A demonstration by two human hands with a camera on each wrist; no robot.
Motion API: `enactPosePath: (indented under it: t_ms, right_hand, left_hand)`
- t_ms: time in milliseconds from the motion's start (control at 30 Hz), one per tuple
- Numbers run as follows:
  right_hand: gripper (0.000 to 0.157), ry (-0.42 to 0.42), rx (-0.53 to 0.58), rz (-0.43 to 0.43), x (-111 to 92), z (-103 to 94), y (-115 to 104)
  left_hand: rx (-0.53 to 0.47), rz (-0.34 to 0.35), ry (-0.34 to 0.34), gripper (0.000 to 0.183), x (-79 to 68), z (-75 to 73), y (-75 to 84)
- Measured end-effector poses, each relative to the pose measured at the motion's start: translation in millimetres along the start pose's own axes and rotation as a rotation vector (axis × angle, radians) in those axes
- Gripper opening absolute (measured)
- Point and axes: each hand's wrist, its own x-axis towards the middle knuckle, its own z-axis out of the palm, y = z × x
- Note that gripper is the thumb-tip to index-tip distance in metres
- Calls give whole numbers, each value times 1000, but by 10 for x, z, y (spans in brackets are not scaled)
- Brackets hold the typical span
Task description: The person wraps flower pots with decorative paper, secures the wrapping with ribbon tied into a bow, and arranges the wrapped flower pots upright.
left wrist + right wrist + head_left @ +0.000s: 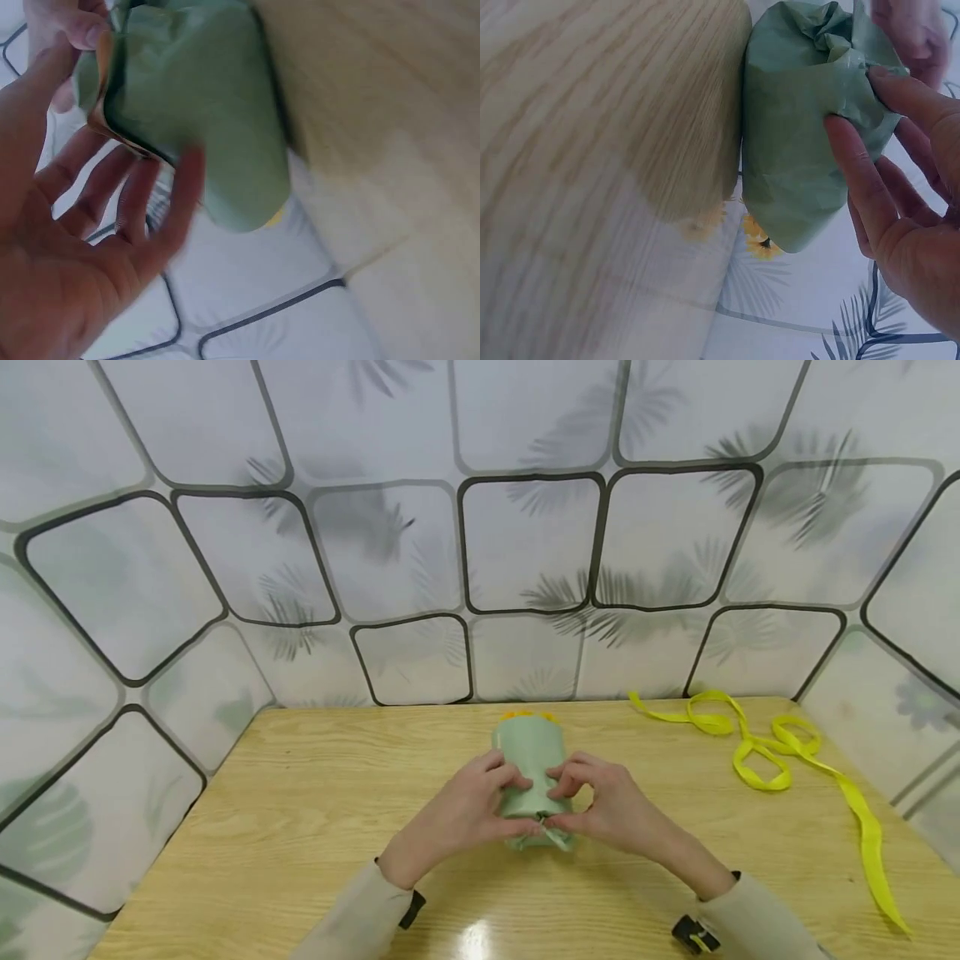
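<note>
A bundle in pale green wrapping paper [529,750] lies on the table, its near end creased and gathered. Yellow flowers [760,241] peek out at its far end. From the left, my left hand [467,803] holds the near end, thumb at the gathered edge and index finger on the top. My right hand [613,803] mirrors it, pinching the creased paper between thumb and index finger in the right wrist view. A brown inner side of the paper edge shows in the left wrist view. What lies inside the wrap is hidden.
A long yellow ribbon [870,835] lies in loose loops at the right of the wooden table [315,810]. Patterned fabric walls [405,552] rise behind the table and at both sides.
</note>
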Motion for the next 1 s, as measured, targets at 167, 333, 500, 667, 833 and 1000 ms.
enactPosePath:
  t_ms: [167, 333, 500, 667, 833, 1000]
  right_hand:
    - [34, 11, 11, 30, 11, 30, 15]
    - [30, -12, 102, 95, -32, 27, 14]
    - [15, -144, 266, 185, -117, -140, 51]
    - [11, -254, 328, 242, -124, -333, 157]
    - [12, -167, 134, 352, -61, -490, 344]
    - [17, -74, -280, 436, 15, -725, 845]
  left_hand:
    - [299, 78, 63, 43, 30, -38, 78]
    - [167, 87, 74, 32, 10, 2, 96]
    - [153, 123, 102, 30, 16, 47, 109]
    - [285, 154, 125, 32, 11, 57, 121]
    - [359, 183, 127, 30, 15, 62, 126]
    - [372, 207, 130, 34, 29, 75, 132]
